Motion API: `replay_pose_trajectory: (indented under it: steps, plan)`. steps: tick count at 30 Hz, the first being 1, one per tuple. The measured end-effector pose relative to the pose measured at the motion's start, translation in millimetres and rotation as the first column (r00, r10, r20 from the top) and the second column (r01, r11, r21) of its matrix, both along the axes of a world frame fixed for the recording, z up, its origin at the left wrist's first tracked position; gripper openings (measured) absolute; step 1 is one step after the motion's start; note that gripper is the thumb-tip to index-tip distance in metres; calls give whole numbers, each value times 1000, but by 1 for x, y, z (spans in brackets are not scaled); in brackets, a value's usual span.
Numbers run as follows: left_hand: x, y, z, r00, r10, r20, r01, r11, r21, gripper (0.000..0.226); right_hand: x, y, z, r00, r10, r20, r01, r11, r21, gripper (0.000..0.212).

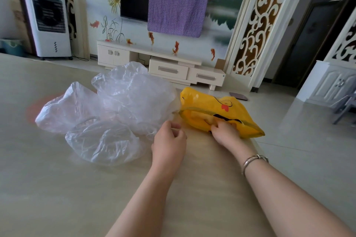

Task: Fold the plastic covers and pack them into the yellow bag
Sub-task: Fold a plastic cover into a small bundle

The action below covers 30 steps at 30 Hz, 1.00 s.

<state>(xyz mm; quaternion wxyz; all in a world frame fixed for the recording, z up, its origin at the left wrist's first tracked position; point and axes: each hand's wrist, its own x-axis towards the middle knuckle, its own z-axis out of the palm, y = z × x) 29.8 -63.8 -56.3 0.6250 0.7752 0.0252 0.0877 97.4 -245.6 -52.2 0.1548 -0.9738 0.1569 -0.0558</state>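
The right hand (224, 130) has its fingers tucked into the yellow bag (215, 109). The left hand (169, 138) rests curled, holding nothing, beside the crumpled plastic covers (115, 109) on the table (57, 188).

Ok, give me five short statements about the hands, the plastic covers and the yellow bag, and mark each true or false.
1. The right hand grips the yellow bag. True.
2. The plastic covers lie folded flat in a stack. False: they sit crumpled and puffed up.
3. The covers lie left of the bag. True.
4. The bag stands on the floor. False: it lies on the table.
5. The left hand wears the bracelet. False: it is on the right wrist.
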Motion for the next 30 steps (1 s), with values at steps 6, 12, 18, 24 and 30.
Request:
replay_pose_trajectory:
  steps: [6,12,18,24,30]
  plan:
    - [0,2,-2,995,53,80,-61,993,97,20,-12,13,5,996,31,-85,-37,997,-73,50]
    - [-10,4,2,977,109,186,-167,927,336,24,-50,13,4,989,140,-57,-136,988,67,53]
    - [-13,15,9,960,202,197,-269,861,432,33,-72,21,-5,918,213,336,-305,919,250,33]
    - [-1,18,0,988,128,90,-156,810,565,46,-78,28,-7,861,261,436,-395,884,250,28]
    - [-4,12,5,922,178,344,-319,853,414,42,-86,25,-1,815,276,510,-474,824,310,23]
